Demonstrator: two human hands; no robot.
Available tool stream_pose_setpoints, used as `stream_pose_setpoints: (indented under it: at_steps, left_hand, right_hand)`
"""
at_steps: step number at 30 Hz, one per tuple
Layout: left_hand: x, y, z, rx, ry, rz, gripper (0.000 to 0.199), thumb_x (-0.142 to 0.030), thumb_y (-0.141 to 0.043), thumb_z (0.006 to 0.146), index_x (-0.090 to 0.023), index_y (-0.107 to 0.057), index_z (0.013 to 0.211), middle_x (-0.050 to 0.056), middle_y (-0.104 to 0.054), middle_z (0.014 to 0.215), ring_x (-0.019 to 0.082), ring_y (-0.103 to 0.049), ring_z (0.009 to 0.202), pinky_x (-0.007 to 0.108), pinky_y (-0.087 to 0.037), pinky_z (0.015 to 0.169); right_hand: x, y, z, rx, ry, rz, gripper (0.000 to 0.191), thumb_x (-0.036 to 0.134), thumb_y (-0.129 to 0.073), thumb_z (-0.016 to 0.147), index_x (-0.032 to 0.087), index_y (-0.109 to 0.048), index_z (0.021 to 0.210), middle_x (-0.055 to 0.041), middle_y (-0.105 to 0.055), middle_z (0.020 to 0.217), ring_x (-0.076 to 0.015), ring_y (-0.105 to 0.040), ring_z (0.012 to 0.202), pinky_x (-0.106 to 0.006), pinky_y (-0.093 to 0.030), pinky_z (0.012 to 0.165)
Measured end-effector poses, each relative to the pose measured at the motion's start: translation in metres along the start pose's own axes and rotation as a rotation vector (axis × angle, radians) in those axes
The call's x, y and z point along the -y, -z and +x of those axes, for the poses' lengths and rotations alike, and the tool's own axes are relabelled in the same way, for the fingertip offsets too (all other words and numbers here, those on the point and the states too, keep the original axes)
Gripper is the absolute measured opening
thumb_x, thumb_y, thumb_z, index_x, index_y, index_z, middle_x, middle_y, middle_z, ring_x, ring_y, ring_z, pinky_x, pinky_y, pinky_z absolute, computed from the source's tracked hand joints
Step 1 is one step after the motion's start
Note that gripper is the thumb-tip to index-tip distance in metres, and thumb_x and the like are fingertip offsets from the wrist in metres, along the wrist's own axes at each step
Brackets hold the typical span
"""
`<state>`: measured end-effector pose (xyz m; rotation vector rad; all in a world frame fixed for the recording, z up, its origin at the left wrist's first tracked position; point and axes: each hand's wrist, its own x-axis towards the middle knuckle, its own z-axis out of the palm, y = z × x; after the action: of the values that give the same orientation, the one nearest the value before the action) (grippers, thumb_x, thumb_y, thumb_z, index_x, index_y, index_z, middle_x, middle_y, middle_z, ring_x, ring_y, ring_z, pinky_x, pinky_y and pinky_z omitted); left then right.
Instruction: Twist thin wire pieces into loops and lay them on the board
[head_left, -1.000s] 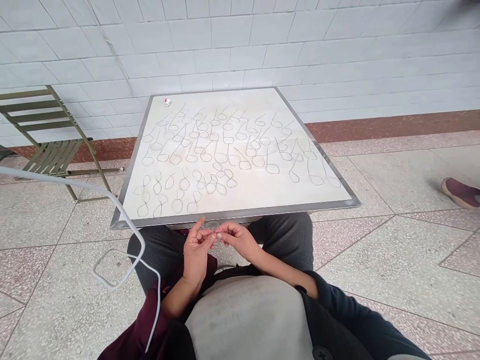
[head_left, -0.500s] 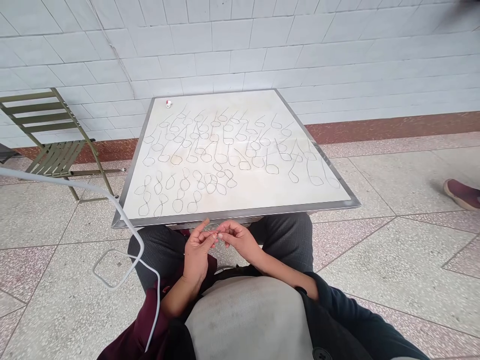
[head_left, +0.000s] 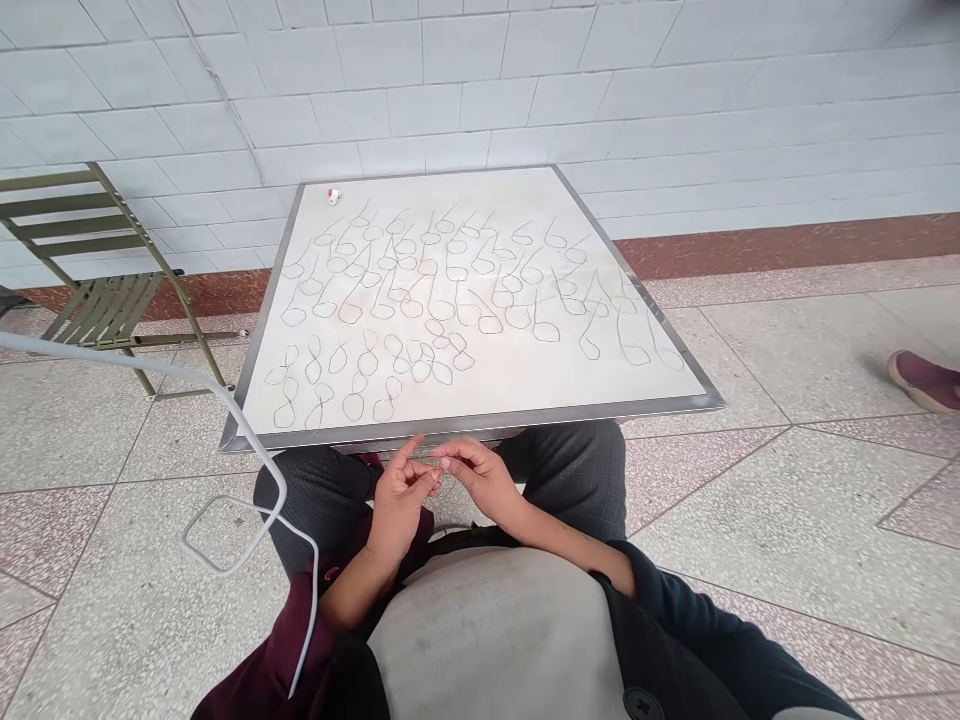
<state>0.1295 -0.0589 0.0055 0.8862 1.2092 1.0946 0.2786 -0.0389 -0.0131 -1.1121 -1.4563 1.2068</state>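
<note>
Just off the table's near edge, over my lap, my left hand [head_left: 399, 502] and my right hand [head_left: 486, 484] meet fingertip to fingertip. Thumb and fingers of each are pinched on a thin wire [head_left: 426, 459], barely visible between them. On the white table [head_left: 570, 380] lie many wire pieces: single loops with straight tails, such as this one [head_left: 546, 332], fill the middle and back. Double-looped wire pieces [head_left: 353, 406] lie at the front left, nearest my left hand.
A small red-and-white item [head_left: 334, 197] sits at the table's back left corner. A green folding chair [head_left: 112, 300] stands to the left. A pale cable [head_left: 259, 450] hangs at my left. Someone's shoe [head_left: 924, 382] shows at the far right.
My right fingers have shifted slightly and opened a small gap from the left fingertips. The view has tilted a little; the wire pieces on the table lie as before.
</note>
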Motion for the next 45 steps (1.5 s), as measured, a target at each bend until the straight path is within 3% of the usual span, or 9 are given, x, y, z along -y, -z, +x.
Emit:
stream_pose_setpoints:
  at_steps: [11, 17, 22, 28, 32, 40, 45]
  left_hand:
    - [0.0, -0.002, 0.0, 0.021, 0.009, 0.073, 0.066, -0.022, -0.068, 0.076, -0.016, -0.045, 0.138, -0.003, -0.06, 0.067, 0.012, -0.053, 0.063, 0.026, -0.044, 0.068]
    - [-0.003, -0.004, -0.001, 0.012, 0.001, 0.075, 0.062, -0.02, -0.069, 0.073, -0.017, -0.052, 0.132, -0.004, -0.059, 0.065, 0.012, -0.052, 0.061, 0.025, -0.042, 0.064]
    - [-0.004, 0.001, -0.002, -0.051, -0.004, -0.026, 0.062, -0.026, -0.072, 0.074, -0.018, -0.051, 0.132, -0.003, -0.061, 0.066, 0.012, -0.054, 0.062, 0.025, -0.043, 0.064]
    - [-0.011, 0.003, -0.003, -0.128, 0.007, -0.175, 0.065, -0.027, -0.076, 0.072, -0.018, -0.05, 0.131, -0.002, -0.067, 0.074, 0.01, -0.056, 0.062, 0.024, -0.043, 0.066]
    - [-0.012, 0.003, -0.001, -0.112, 0.045, -0.196, 0.065, -0.029, -0.078, 0.069, -0.018, -0.053, 0.128, -0.001, -0.068, 0.075, 0.01, -0.058, 0.065, 0.024, -0.044, 0.068]
    - [-0.013, 0.003, 0.001, -0.06, -0.033, -0.16, 0.061, -0.029, -0.076, 0.072, -0.02, -0.054, 0.128, 0.001, -0.07, 0.082, 0.013, -0.063, 0.077, 0.028, -0.045, 0.08]
    - [-0.012, 0.004, 0.0, -0.062, -0.046, -0.129, 0.059, -0.03, -0.074, 0.075, -0.02, -0.052, 0.129, 0.006, -0.07, 0.096, 0.015, -0.064, 0.084, 0.03, -0.046, 0.082]
  right_hand:
    - [-0.002, 0.0, -0.001, 0.003, 0.144, -0.176, 0.02, 0.03, -0.051, 0.094, 0.025, -0.069, 0.101, -0.005, -0.062, 0.085, -0.0179, -0.058, 0.081, -0.032, -0.048, 0.074]
    - [0.003, -0.001, -0.002, -0.021, 0.162, -0.218, 0.022, 0.029, -0.049, 0.094, 0.024, -0.069, 0.1, -0.0059, -0.06, 0.084, -0.018, -0.058, 0.079, -0.032, -0.049, 0.071]
    - [-0.001, 0.005, 0.001, -0.003, 0.162, -0.219, 0.021, 0.033, -0.056, 0.091, 0.026, -0.067, 0.108, -0.0061, -0.064, 0.089, -0.0193, -0.059, 0.081, -0.034, -0.05, 0.075]
    - [-0.006, 0.007, -0.003, 0.103, 0.209, -0.219, 0.016, 0.033, -0.057, 0.091, 0.025, -0.069, 0.099, -0.0047, -0.067, 0.085, -0.0186, -0.06, 0.079, -0.034, -0.05, 0.074]
    - [-0.001, 0.005, -0.005, 0.086, 0.191, -0.191, 0.018, 0.03, -0.053, 0.093, 0.026, -0.069, 0.101, -0.004, -0.066, 0.084, -0.0176, -0.061, 0.077, -0.032, -0.05, 0.071]
    - [0.007, 0.004, -0.003, 0.018, 0.157, -0.174, 0.017, 0.027, -0.055, 0.091, 0.026, -0.07, 0.098, -0.004, -0.065, 0.082, -0.0177, -0.061, 0.076, -0.032, -0.051, 0.069]
    - [0.001, 0.004, -0.003, -0.001, 0.091, -0.118, 0.017, 0.031, -0.056, 0.09, 0.026, -0.07, 0.098, -0.004, -0.06, 0.079, -0.0159, -0.059, 0.067, -0.029, -0.054, 0.055]
